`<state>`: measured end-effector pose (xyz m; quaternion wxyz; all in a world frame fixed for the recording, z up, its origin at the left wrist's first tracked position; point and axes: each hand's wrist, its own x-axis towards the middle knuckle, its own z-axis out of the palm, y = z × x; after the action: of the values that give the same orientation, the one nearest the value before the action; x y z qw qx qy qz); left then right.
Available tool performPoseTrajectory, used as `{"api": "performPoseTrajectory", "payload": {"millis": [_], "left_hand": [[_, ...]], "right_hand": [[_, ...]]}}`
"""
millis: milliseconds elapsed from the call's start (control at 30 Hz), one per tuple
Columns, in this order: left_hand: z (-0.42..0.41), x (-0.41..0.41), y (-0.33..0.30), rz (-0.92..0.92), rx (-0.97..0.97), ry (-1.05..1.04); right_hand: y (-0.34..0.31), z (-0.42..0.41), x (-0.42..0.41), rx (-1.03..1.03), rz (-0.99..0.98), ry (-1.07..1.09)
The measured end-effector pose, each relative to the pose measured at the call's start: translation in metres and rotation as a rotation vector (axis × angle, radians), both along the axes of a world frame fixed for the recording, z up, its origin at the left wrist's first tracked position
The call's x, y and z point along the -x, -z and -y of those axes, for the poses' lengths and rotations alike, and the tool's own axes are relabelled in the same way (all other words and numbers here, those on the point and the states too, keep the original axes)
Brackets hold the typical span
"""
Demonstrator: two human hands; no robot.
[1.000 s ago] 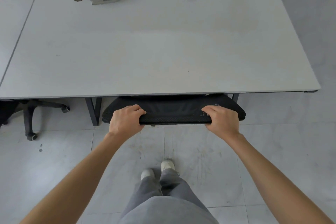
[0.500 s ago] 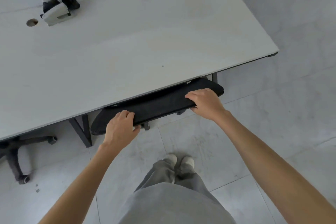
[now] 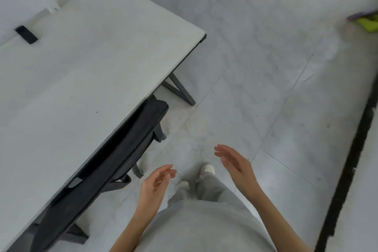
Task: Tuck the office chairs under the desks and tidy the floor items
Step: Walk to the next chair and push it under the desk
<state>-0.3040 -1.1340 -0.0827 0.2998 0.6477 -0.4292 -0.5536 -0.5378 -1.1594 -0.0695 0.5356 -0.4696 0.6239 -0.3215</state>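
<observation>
Nearest, grey trousers (image 3: pixel 204 229) and pale shoes (image 3: pixel 207 170) on the grey tiled floor (image 3: pixel 266 88). Just above, left hand (image 3: pixel 154 185) and right hand (image 3: pixel 235 162), both empty, fingers loosely spread, clear of everything. To the left, black mesh office chair (image 3: pixel 114 159) tucked under the white rectangular desk (image 3: pixel 81 80), backrest close against the desk edge. On the far left of the desktop, small black block (image 3: pixel 26 34). Far right on the floor, blurred purple and yellow-green item (image 3: pixel 366 21).

No writing, label, brand or number can be read on anything in view here.
</observation>
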Motion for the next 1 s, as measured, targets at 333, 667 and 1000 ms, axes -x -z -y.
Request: {"api": "performPoseTrajectory", "payload": {"millis": [333, 667, 1000], "left_hand": [[0.195, 0.157, -0.022, -0.111, 0.145, 0.340], [0.344, 0.258, -0.033, -0.065, 0.135, 0.238], [0.536, 0.284, 0.010, -0.069, 0.092, -0.076]], "right_hand": [[0.036, 0.018, 0.129, -0.083, -0.059, 0.585], [-0.019, 0.289, 0.247, 0.045, -0.019, 0.296], [0.005, 0.550, 0.277, 0.063, -0.011, 0.145]]}}
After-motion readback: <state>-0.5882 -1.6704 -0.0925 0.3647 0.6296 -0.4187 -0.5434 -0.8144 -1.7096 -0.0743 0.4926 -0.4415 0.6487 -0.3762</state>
